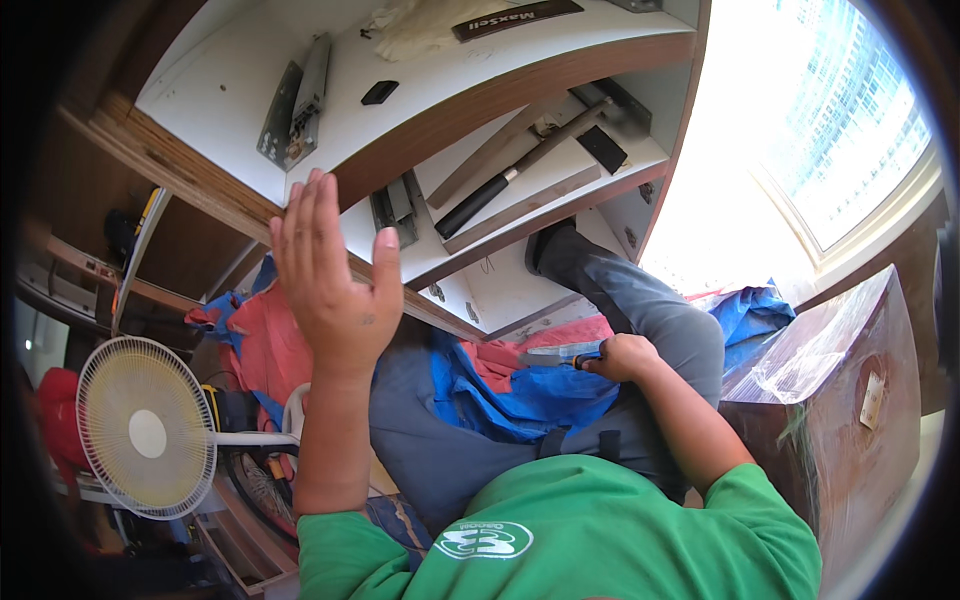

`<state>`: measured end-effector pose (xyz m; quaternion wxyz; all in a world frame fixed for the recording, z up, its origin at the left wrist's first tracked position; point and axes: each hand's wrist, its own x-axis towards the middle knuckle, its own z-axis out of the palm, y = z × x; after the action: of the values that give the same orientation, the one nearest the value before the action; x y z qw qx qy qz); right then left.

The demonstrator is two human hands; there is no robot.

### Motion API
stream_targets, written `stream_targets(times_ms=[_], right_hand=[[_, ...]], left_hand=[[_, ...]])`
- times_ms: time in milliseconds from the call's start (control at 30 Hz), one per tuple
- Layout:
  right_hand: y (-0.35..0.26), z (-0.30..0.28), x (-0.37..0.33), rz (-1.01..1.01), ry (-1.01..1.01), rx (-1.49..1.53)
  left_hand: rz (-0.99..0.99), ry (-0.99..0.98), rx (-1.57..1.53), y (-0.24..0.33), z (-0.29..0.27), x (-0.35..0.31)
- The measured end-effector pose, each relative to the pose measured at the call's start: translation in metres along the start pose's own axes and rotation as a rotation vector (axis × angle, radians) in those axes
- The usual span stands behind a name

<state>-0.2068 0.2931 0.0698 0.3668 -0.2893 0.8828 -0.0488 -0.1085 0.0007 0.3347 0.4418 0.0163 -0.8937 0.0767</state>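
By the knee (690,338) | right hand (622,357) wrapped round silvery-bladed, dark-handled tool (548,356) | left hand (342,290) spread flat

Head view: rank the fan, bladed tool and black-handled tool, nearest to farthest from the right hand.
From the right hand:
1. Bladed tool, gripped in it.
2. Black-handled tool, in the cabinet, ahead-left.
3. Fan, far left.

One fan (147,434); one black-handled tool (508,177); apparently one handheld blade (550,356).
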Motion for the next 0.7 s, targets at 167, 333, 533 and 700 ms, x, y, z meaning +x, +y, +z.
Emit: stream_targets(times_ms=[167,333,533,700], right_hand=[[0.005,0.002,0.002,-0.052,0.031,0.005],[0.011,0.005,0.004,-0.068,0.038,0.034],[0.015,0.007,0.004,-0.089,0.053,0.059],[0.015,0.005,0.003,-0.101,0.051,0.053]], left_hand=[[0.110,-0.031,0.032,0.023,0.037,0.032],[0.204,-0.004,-0.027,0.061,0.067,0.064],[0.265,0.005,-0.116,0.094,0.088,0.090],[0.330,0.022,-0.118,0.112,0.107,0.107]])
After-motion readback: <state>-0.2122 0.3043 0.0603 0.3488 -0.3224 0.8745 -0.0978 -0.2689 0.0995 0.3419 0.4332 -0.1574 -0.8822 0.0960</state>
